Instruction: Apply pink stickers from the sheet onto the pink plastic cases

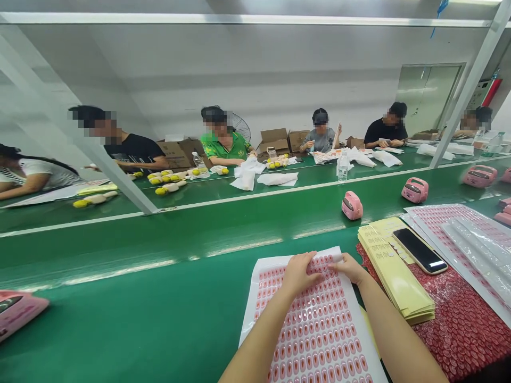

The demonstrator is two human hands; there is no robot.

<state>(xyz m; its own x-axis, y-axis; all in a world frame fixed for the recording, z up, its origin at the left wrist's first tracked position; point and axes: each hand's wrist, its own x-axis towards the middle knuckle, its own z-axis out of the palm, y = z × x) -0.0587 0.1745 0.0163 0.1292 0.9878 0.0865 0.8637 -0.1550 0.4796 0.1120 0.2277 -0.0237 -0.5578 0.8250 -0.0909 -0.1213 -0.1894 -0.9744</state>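
Observation:
A large white sheet of pink oval stickers (315, 319) with red centres lies on the green bench in front of me. My left hand (300, 274) rests on its upper part, fingers laid over the stickers and thumb held apart. At the upper right corner of the sheet, my right hand (350, 267) has its thumb and fingers closed on the edge by the last stickers. Whether a single sticker is between those fingertips is too small to tell. Both forearms cover part of the sheet.
To the right, yellow card sleeves (393, 276) and a phone (420, 250) lie on red bubble wrap (467, 314). More sticker sheets (471, 229) are beyond. Pink toy cases (352, 206) stand on the green conveyor belt (247, 223). Several co-workers sit across it.

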